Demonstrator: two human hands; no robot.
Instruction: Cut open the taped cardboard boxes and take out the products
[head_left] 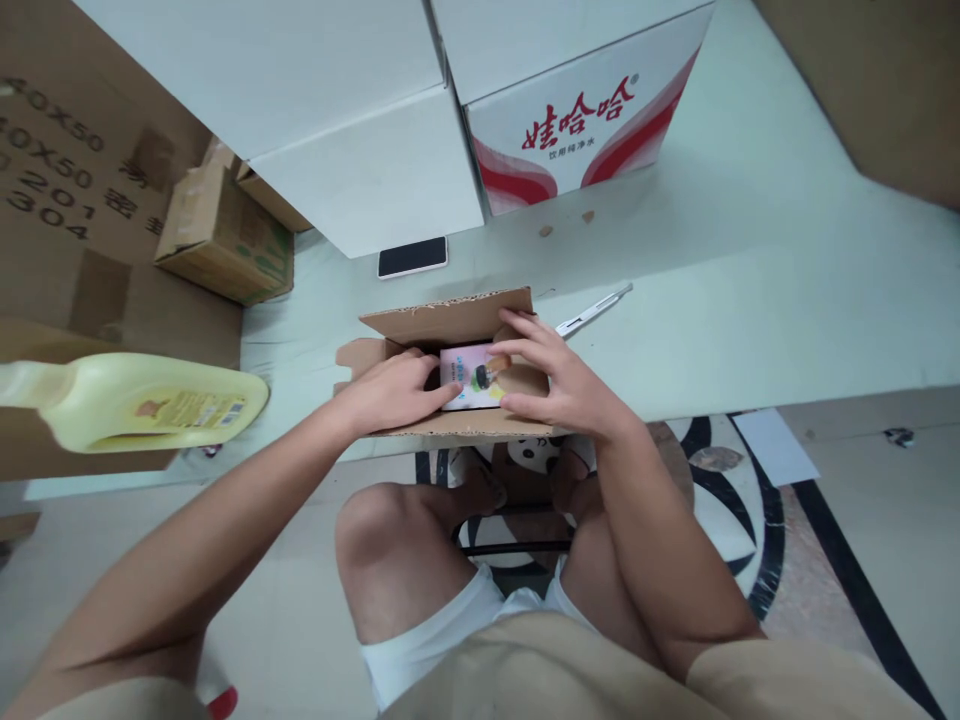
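Fingers (525,348) apart, left hand (394,395) and right hand (562,380) reach into the open carton (442,427) around the pink box (469,360), seemingly adjusting it, the next move likely calling for a two-sided grip.

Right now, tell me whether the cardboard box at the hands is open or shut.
The cardboard box is open: its far flap stands clear of the opening, and a pinkish printed packet shows inside.
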